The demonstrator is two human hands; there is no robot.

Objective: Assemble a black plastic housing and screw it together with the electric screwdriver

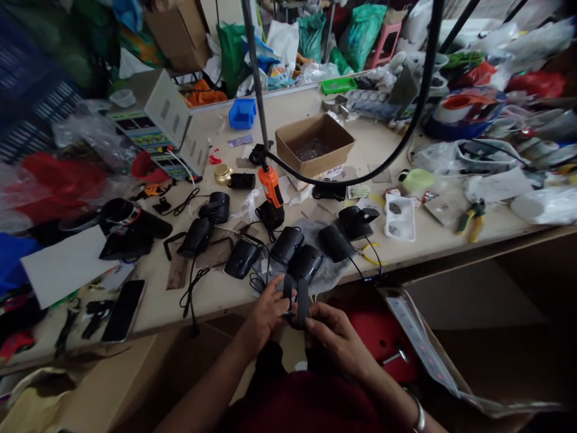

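Note:
Between my two hands, at the table's front edge, is a dark U-shaped bracket (303,304). My left hand (269,310) has its fingers closed around the bracket's left side. On the right, my right hand (331,328) pinches its lower end between thumb and fingers. Just beyond lie several black cylindrical lamp housings, such as this one (305,263), partly on a sheet of clear plastic (331,278). Cables trail from some of them. An orange and black electric screwdriver (270,191) stands upright behind them, under a hanging cord.
A cardboard box (315,144) and a blue bin (242,113) stand farther back. Pliers (471,221) and a white tray of small parts (400,218) lie right. At left are a phone (124,311) and grey instruments (155,120). A black hose (396,153) arcs over the table.

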